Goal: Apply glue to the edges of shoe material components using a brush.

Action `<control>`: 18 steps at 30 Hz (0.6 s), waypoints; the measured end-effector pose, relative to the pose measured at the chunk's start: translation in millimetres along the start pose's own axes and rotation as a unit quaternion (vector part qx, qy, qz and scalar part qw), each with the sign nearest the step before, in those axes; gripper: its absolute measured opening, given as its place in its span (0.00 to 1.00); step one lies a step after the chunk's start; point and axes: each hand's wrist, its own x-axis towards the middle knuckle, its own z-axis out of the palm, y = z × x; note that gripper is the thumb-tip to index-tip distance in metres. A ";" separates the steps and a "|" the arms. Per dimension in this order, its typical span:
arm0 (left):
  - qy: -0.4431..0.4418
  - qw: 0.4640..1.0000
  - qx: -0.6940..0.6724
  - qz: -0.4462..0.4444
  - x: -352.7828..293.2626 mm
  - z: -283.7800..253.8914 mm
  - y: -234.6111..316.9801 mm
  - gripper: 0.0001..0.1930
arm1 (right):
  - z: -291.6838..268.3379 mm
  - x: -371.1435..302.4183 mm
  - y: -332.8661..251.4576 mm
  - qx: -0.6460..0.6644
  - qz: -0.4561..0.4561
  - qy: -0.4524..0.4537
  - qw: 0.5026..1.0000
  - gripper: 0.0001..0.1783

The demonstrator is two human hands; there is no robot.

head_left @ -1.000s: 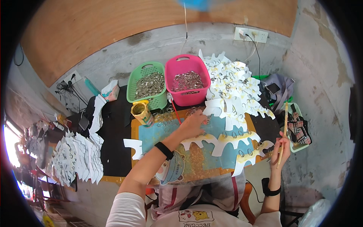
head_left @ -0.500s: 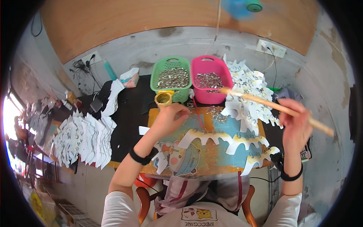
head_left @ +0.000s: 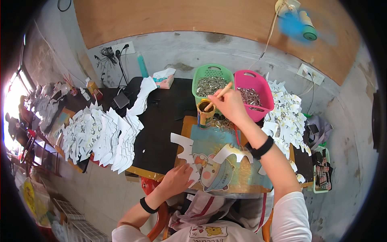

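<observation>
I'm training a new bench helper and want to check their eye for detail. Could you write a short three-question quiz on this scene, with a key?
1. True or false: the right hand holds a slim pale wooden stick with its lower end in the mouth of the yellow-rimmed cylindrical can.

2. Which thing is the left hand touching?
a) a blue-green upright bottle
b) a white jagged-edged sheet
c) a pink-and-white tissue pack

3. Fill in: in this view, the green perforated plastic basket stands to the ____ of the pink plastic basket.

Key: 1. True. 2. b. 3. left.
</observation>
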 end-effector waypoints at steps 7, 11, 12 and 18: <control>0.066 0.996 0.027 0.045 0.3 0.1 10.0 0.19 | 14.5 7.5 12.7 -0.019 0.055 -0.017 0.998 0.16; 0.044 0.999 0.006 0.011 -0.1 6.6 9.2 0.14 | -31.3 6.9 2.6 0.146 0.135 0.088 0.976 0.18; 0.098 0.995 0.012 0.017 2.0 7.4 9.1 0.12 | -37.5 3.4 8.8 0.190 0.148 0.087 0.967 0.17; 0.196 0.979 -0.016 0.047 17.2 7.8 39.1 0.07 | -79.1 -41.2 26.2 0.312 0.226 0.088 0.918 0.15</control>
